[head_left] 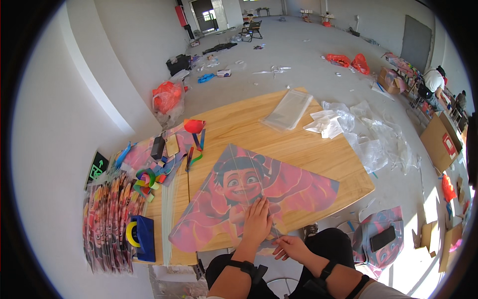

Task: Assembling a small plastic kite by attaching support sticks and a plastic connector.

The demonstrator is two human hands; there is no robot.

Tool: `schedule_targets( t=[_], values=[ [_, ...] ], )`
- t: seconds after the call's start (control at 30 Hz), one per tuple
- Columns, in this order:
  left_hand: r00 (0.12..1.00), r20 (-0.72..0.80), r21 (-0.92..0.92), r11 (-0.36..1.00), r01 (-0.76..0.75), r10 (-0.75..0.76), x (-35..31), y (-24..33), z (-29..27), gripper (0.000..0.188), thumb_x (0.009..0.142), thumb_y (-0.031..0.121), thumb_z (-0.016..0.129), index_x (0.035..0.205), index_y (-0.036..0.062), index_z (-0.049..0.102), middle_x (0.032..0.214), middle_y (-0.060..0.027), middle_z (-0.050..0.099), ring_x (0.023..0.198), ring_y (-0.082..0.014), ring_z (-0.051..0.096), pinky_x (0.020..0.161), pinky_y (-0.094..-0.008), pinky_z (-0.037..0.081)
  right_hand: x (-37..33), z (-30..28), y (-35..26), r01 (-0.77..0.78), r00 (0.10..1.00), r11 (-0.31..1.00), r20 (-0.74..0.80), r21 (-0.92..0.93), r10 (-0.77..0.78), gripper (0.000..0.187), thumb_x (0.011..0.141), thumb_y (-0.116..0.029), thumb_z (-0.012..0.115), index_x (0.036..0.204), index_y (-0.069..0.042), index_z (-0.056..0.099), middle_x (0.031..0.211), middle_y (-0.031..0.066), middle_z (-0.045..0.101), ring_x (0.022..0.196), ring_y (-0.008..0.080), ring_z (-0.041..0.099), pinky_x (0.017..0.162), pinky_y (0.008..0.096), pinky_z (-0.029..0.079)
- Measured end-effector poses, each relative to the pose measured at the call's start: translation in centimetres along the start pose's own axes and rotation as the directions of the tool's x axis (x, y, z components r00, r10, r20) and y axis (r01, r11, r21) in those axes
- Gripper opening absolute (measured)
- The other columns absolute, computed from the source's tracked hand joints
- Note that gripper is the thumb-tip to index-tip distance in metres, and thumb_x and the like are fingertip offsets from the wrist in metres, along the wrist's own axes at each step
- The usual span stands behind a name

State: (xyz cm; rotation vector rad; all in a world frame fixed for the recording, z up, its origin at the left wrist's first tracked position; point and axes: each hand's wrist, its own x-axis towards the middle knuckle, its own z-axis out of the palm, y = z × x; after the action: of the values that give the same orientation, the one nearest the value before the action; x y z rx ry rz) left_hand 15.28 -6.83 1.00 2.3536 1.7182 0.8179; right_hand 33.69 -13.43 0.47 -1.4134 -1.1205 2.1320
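Note:
A triangular kite (294, 184) printed with a cartoon character and red-pink flames lies spread on the wooden table, thin spars showing through it. My left hand (257, 219) rests flat on its lower middle, fingers stretched out and close together. At the kite's near edge, by my lap, my right hand (291, 248) has thumb and forefinger pinched together, with the other fingers curled. What lies between those fingertips is too small to make out.
Along the table's left side are thin pale rods (169, 219), a blue tape dispenser (146, 239), packed kites (107, 219) and coloured ribbons (144, 182). Clear plastic bags (289, 109) lie at the far edge. A phone (382, 239) rests on a printed sheet at right.

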Motion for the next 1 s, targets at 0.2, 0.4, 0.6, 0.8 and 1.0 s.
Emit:
schedule_targets(
  t=[0.2,0.4,0.6,0.8,1.0],
  values=[
    [0.999,0.030,0.028,0.999,0.015,-0.016,-0.02,0.02,0.13,0.055,0.095,0.024,0.059,0.142,-0.0010,0.048,0.151,-0.0136,0.047,0.139,-0.0321,0.043,0.115,-0.0482,0.032,-0.06,0.22,-0.22,0.010,1.000,1.000,-0.006,-0.004,-0.010,0.031,0.108,-0.026,0.045,0.119,-0.004,0.063,0.090,0.0099,0.073,0.076,0.0193,0.075,0.057,0.0257,0.054],
    [1.000,0.011,0.026,1.000,0.004,-0.004,-0.08,0.14,0.05,0.054,0.095,0.025,0.059,0.143,0.0014,0.048,0.150,-0.0135,0.048,0.139,-0.0319,0.043,0.115,-0.0486,0.032,-0.06,0.33,-0.32,0.013,1.000,1.000,-0.005,-0.005,-0.013,0.031,0.108,-0.026,0.044,0.120,-0.004,0.063,0.090,0.0095,0.073,0.075,0.0189,0.075,0.055,0.0254,0.053],
    [1.000,0.022,0.037,0.999,-0.017,0.017,0.06,0.26,-0.11,0.052,0.095,0.024,0.058,0.141,0.0016,0.050,0.148,-0.0126,0.049,0.139,-0.0314,0.043,0.114,-0.0485,0.032,0.40,-0.12,0.32,0.024,1.000,1.000,-0.020,0.019,-0.024,0.030,0.106,-0.024,0.045,0.119,-0.003,0.064,0.090,0.0110,0.073,0.074,0.0196,0.075,0.055,0.0255,0.054],
    [1.000,0.009,0.012,1.000,0.007,-0.008,0.04,0.26,-0.06,0.052,0.095,0.024,0.058,0.140,0.0008,0.051,0.149,-0.0122,0.048,0.139,-0.0315,0.042,0.115,-0.0490,0.032,0.19,0.03,-0.02,0.030,0.999,0.999,-0.030,0.028,-0.029,0.031,0.107,-0.023,0.044,0.120,-0.003,0.064,0.089,0.0110,0.073,0.074,0.0203,0.075,0.054,0.0253,0.054],
    [1.000,0.006,0.080,0.997,0.007,-0.008,0.02,0.43,-0.13,0.054,0.095,0.030,0.059,0.139,0.0005,0.051,0.150,-0.0127,0.047,0.140,-0.0336,0.040,0.115,-0.0510,0.030,-0.13,0.18,-0.42,0.016,1.000,1.000,-0.015,0.014,-0.016,0.031,0.108,-0.025,0.043,0.121,-0.003,0.062,0.088,0.0091,0.072,0.075,0.0185,0.074,0.056,0.0253,0.054]
  ],
)
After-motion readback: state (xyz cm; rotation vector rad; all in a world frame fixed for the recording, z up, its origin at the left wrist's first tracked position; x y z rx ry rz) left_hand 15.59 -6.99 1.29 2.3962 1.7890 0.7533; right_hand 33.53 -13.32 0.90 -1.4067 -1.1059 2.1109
